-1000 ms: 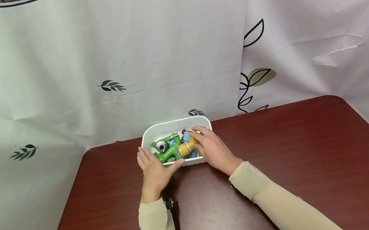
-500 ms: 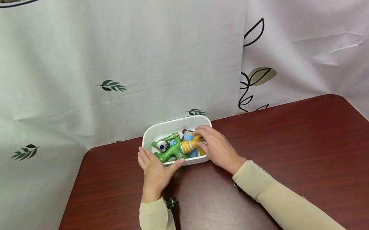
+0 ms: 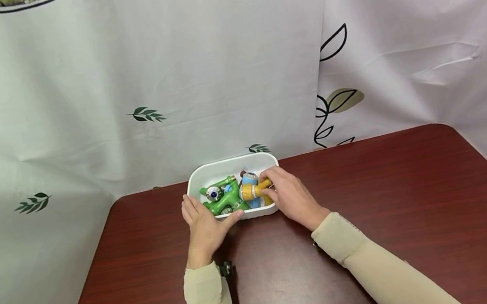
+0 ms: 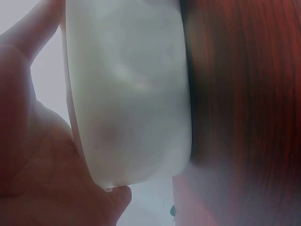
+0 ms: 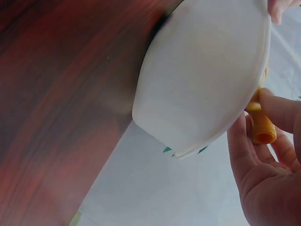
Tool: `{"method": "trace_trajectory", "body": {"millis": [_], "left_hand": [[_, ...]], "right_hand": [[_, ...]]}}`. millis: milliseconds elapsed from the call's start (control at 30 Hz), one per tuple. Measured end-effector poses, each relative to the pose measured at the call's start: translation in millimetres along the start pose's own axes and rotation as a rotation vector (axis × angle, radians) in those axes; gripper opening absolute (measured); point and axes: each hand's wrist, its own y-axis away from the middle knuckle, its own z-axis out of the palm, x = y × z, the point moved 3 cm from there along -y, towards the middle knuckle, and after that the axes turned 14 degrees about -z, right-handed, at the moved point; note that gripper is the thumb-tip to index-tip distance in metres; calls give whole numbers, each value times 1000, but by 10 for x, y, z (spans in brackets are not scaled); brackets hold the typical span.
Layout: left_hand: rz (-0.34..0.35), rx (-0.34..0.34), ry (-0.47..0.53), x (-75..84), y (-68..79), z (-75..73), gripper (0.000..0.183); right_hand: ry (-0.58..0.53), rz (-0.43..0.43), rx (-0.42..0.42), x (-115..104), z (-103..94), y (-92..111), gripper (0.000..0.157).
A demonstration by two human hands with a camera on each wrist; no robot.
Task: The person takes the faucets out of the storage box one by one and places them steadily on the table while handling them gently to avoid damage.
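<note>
A white plastic bin [image 3: 208, 171] stands at the table's far edge, with coloured taps inside. My left hand [image 3: 204, 229] rests on its front left corner, fingers laid along the left rim and thumb stretched along the front rim. At the right end, my right hand [image 3: 295, 197] pinches a yellow tap [image 3: 256, 190] with a ribbed collar; its hollow end [image 5: 264, 134] shows between thumb and fingers in the right wrist view. Green taps [image 3: 225, 202] lie on the left side, one with a silver, blue-centred knob [image 3: 213, 194]. A light blue tap [image 3: 249, 178] lies behind the yellow one.
The bin stands on a dark red wooden table [image 3: 397, 202]. A white curtain [image 3: 213, 72] with leaf prints hangs right behind the far edge.
My right hand has moved slightly right and toward me, drawing the yellow tap along. More of the light blue tap shows behind it. The left hand and bin have stayed put.
</note>
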Motion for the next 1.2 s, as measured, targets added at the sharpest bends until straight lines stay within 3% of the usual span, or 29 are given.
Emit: {"method": "trace_trajectory", "body": {"millis": [300,633,1200], "left_hand": [[5,0,7,-2,4,-3,133],[-2,-2,11,2,13,-8,133],[8,7,11,-9,6,6,135]], "right_hand": [[-24,40,-5,-19,-24,13,18],[16,-48,22,-12,-53,70,24],[-13,0,99,-15,-139,110,20]]}}
